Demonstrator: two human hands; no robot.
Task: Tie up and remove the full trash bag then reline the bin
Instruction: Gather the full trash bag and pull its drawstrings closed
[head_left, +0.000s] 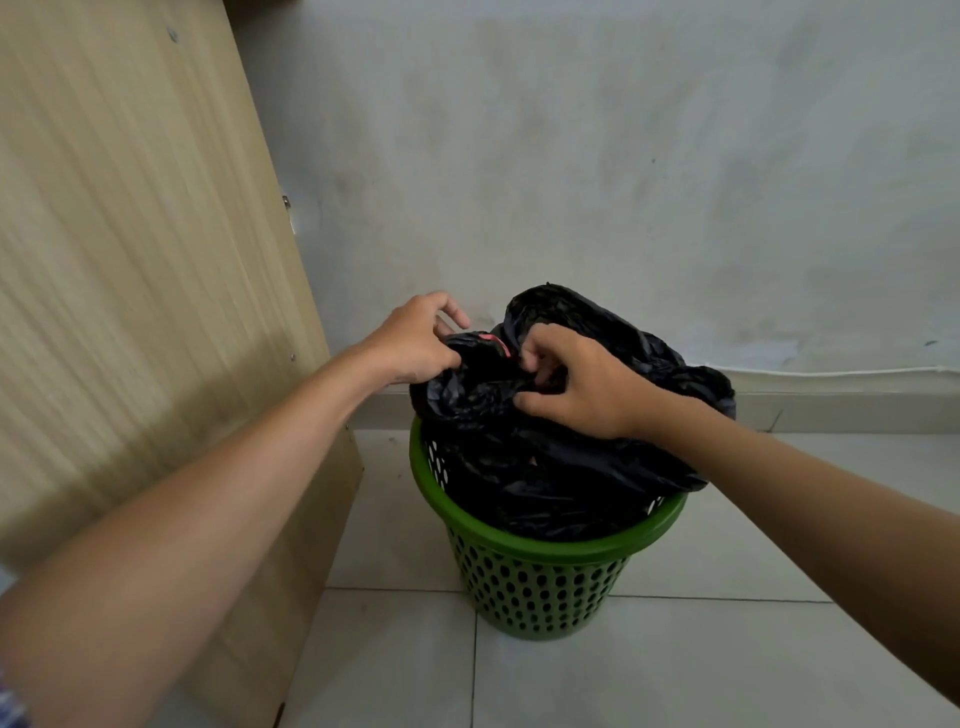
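Note:
A green perforated plastic bin (540, 582) stands on the tiled floor against the wall. A full black trash bag (561, 478) fills it and bulges above the rim, with loose plastic hanging over the right side. My left hand (415, 343) pinches the bag's gathered top edge at the far left. My right hand (582, 384) grips bunched plastic at the bag's middle. A small pink-red strip (493, 342) shows between the two hands on the bag's top.
A light wooden cabinet side (156, 260) rises close on the left of the bin. A pale wall (623, 156) stands right behind it, with a skirting strip and thin cable along its base. White floor tiles (675, 649) spread in front and to the right.

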